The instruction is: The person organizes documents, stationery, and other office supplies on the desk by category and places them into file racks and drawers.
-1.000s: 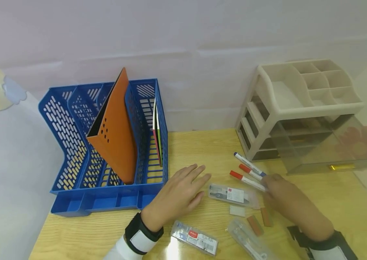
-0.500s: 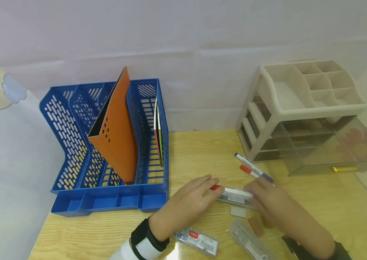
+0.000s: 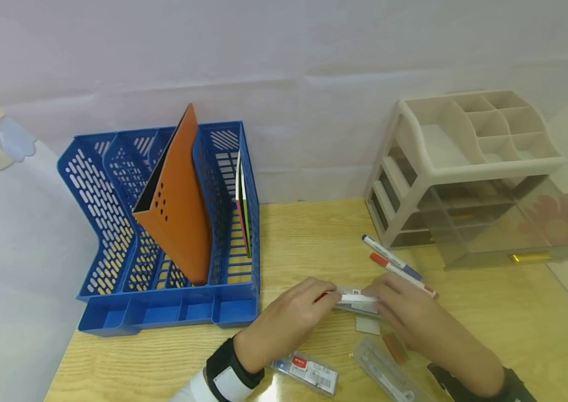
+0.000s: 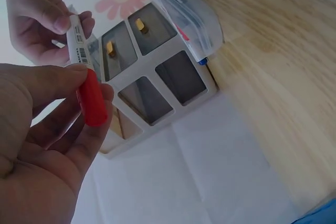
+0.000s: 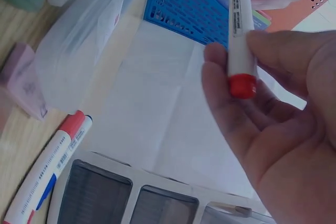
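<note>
Both hands hold one red-capped whiteboard marker (image 3: 356, 298) level over a clear plastic case (image 3: 364, 309). In the left wrist view, my left hand (image 4: 52, 124) pinches its red cap (image 4: 93, 100) between thumb and fingers. My right hand (image 5: 283, 93) grips the white barrel (image 5: 241, 19) near its red tail end in the right wrist view. The cap is on the barrel. Seen from the head, the left hand (image 3: 289, 315) is at the cap and the right hand (image 3: 409, 312) at the other end. Behind the right hand lie a blue marker (image 3: 389, 257) and another red marker (image 3: 404, 273).
A blue file rack (image 3: 233, 290) with an orange folder (image 3: 178, 223) stands at left. At right is a cream drawer organizer (image 3: 432, 176), its clear drawer (image 3: 485, 251) pulled out. A white block (image 3: 367, 325), brown block (image 3: 395, 349) and clear cases (image 3: 309, 373) lie in front.
The right hand has picked up a red marker and brought it left over the clear case. The left hand has moved right and down and now pinches its cap.
</note>
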### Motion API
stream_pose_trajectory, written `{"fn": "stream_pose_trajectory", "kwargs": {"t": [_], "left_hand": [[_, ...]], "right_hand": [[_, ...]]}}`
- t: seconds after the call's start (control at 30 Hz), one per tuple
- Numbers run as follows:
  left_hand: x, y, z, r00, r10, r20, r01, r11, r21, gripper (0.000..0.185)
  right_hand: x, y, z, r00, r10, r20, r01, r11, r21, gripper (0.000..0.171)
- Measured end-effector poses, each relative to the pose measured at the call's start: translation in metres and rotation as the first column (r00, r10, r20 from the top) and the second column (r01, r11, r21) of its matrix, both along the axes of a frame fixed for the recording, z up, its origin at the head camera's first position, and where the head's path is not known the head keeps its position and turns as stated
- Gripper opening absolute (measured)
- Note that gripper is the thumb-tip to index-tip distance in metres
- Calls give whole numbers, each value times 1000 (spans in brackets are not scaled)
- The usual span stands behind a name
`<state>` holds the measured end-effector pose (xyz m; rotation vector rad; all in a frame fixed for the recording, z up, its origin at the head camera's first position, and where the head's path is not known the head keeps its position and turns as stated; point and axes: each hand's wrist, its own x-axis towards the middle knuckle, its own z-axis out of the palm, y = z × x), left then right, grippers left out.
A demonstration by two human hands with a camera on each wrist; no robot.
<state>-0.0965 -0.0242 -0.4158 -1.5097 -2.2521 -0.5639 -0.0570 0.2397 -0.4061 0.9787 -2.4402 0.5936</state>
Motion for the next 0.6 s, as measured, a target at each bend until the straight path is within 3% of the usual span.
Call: {"fn": "stream_pose_trajectory", "kwargs": {"t": [0.1,0.2,0.27,0.33,0.47,0.6], "left_hand": [[0,0,-2,999,4,50,-5,1000,14,25],[-1,0,-3,996,10,84,-14,999,43,26],[-2,0,-3,996,21,82,-26,998,66,27],[-3,-1,-3,995,34,96,-43,995,89,27],[-4,-1,-3,991,47,127,-67,985,158,28],[-4,-1,-3,989,26,144,-64,962,265,29]], "right_hand": [[-1,1,-2,999,-20,32,20,1000,-22,40],[-1,3,-1,992,-75,104,82,995,-65,16],[-1,5,0,975,-108,196,135,982,-130,29],[-1,6,2,941,-142,307,207,960,-190,46],[0,7,7,847,-130,516,321,899,-299,47],[1,2,7,809,-31,586,307,874,-377,36]]}}
